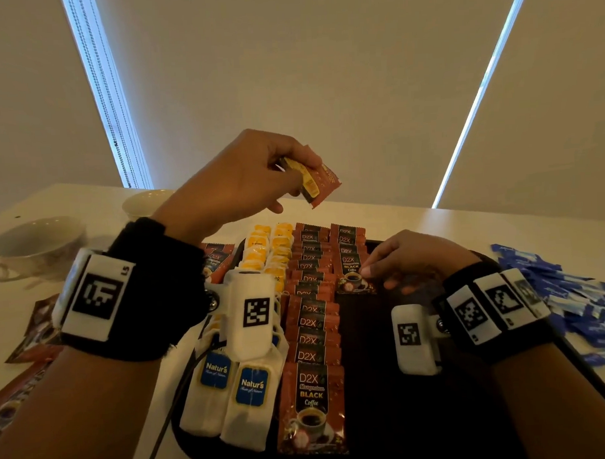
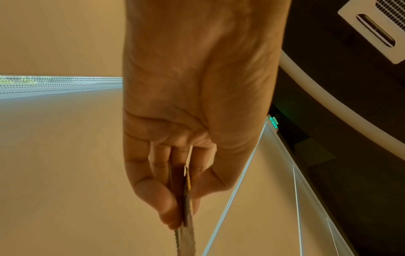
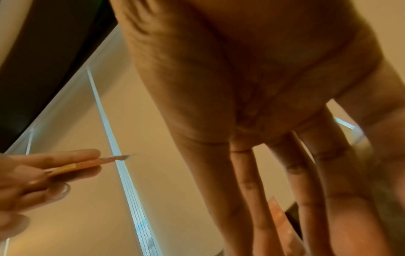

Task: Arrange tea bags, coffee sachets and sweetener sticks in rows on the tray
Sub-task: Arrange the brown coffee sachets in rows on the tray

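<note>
Blinds behind; left hand [image 1: 237, 180] pinches sachets [image 1: 318, 182]; right hand [image 1: 412, 260] fingertips press tray [image 1: 403, 414] sachet [image 1: 353, 279].

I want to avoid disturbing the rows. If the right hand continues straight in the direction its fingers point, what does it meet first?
The right hand points left across the tray; its fingers already touch the nearest sachet of the second coffee row, so that sachet comes first.

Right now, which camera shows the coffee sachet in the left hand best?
The head view: the sachet shows its flat face, pinched by the left hand. Both wrist views catch it only edge-on.
</note>
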Motion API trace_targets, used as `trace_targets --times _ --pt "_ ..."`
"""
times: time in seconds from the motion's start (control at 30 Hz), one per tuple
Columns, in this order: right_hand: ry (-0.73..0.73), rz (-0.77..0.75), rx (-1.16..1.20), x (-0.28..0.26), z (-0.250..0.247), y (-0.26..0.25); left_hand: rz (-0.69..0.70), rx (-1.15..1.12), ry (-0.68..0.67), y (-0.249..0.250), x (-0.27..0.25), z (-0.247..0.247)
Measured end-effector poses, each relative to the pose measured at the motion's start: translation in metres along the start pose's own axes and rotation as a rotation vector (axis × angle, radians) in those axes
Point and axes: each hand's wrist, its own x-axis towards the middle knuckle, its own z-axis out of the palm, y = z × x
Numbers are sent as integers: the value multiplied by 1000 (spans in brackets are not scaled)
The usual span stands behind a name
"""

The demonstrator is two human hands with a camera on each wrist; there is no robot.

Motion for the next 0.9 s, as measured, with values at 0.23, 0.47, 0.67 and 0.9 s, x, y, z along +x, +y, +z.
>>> trace_targets --times 0.23,0.47,0.67,0.9 --pt "315 -506 118 -31 -18 -32 28 44 -27 0 0 5" --pt "394 -722 140 -46 -14 -46 -46 -26 -78 1 1 10" --pt "411 -680 229 -45 -16 -44 -54 130 -155 -4 2 11" --pt "415 -751 74 -47 -10 -49 30 97 -168 3 0 16"
